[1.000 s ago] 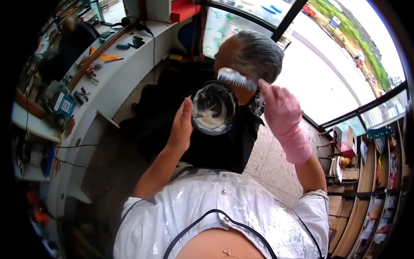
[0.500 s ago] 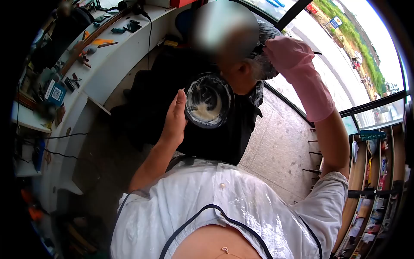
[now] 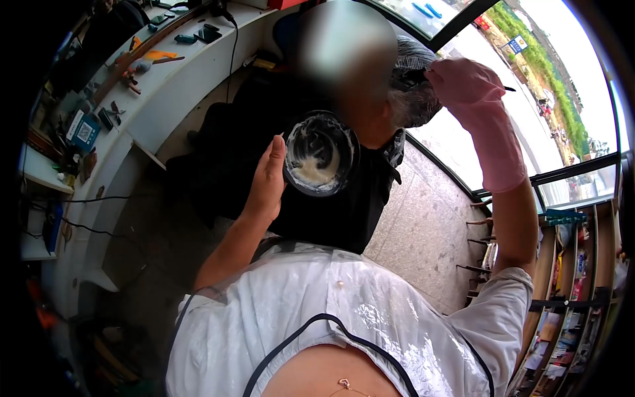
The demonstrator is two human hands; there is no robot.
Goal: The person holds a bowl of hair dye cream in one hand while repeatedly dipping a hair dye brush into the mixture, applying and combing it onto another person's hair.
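Observation:
My bare left hand point(image 3: 267, 182) is closed on the side of a dark mixing bowl point(image 3: 355, 153), its thumb up at the rim. Pale cream point(image 3: 313, 173) lies in the bottom of the bowl and is smeared up its inner wall. My right hand point(image 3: 467, 85), in a pink rubber glove, is raised beside the seated person's dark, wet-looking hair point(image 3: 411, 56). It grips a thin dark handle point(image 3: 509, 88), which looks like a tint brush; the bristle end is hidden by the glove and hair. A black cape point(image 3: 331, 221) covers the seated person.
To the left, a white curved counter point(image 3: 165, 83) carries combs, clips and small tools, with a corded appliance point(image 3: 221, 12) at its far end. Cables hang below. Large windows stand on the right, above a shelf unit point(image 3: 541, 264) full of packages.
My right hand has shifted slightly right, away from the person's head, with the handle still in it. The left hand and bowl have barely moved.

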